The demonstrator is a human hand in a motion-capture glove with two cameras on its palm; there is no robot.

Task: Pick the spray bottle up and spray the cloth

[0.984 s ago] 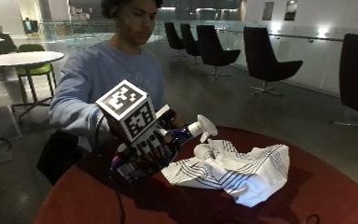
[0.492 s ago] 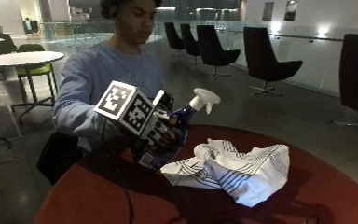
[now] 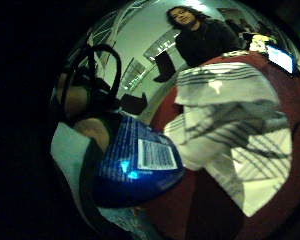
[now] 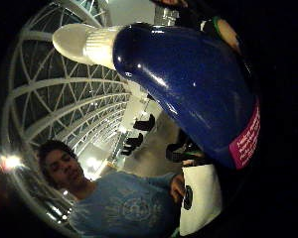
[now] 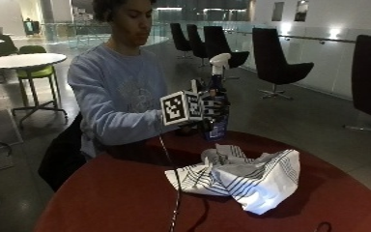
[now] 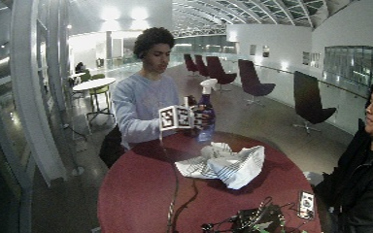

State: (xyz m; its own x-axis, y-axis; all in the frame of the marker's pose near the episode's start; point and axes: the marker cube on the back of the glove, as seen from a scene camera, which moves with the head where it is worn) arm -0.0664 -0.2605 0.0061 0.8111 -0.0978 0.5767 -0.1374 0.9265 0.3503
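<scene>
The round red counter [image 5: 108, 193] carried the scene, with the person seated at its far edge in a light blue sweatshirt [image 5: 115, 96]. On the counter, a crumpled white cloth [image 5: 249, 174] with dark stripes lay in a loose heap, well apart from the person's arms. In the wide outside view, a phone [image 6: 306, 204] and a tangle of gear lay near the counter's near edge.

The blue bottle [image 5: 216, 108] with its white spray head was upright in the air above the counter's far edge, clear of the surface and behind the cloth, at the person's chest height. Its nozzle faced away from the person. The right hand [image 5: 208, 108] gripped it around the body, the fingers [image 5: 221, 104] curled round the blue plastic. In the thumb-side palm view the bottle filled much of the picture, its pink label beside the palm; the little-finger-side view showed its base and barcode label, with the cloth spread on the counter beyond.
</scene>
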